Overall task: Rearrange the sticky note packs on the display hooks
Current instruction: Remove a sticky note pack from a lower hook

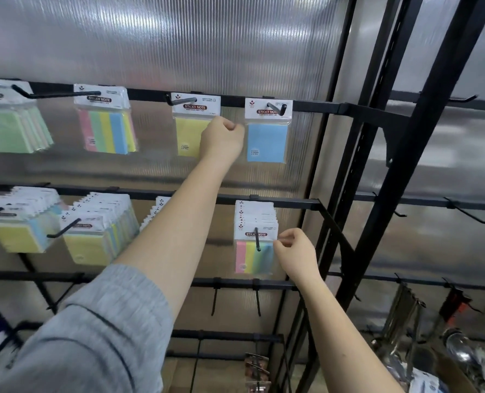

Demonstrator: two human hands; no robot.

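Note:
Sticky note packs hang on black hooks in two rows. On the top rail are a yellow pack (189, 131) and a blue pack (267, 137). My left hand (222, 137) is raised between them, fingers closed at the yellow pack's right edge. On the lower rail a stack of multicolour striped packs (253, 239) hangs on one hook. My right hand (295, 252) pinches the right edge of the front pack of that stack.
More packs hang to the left: a striped pack (105, 123) and green packs (11, 129) above, yellow-blue stacks (94, 231) below. A black upright frame (377, 165) stands to the right, with empty hooks (468, 214) beyond. Bare hooks (257, 299) sit on the rail underneath.

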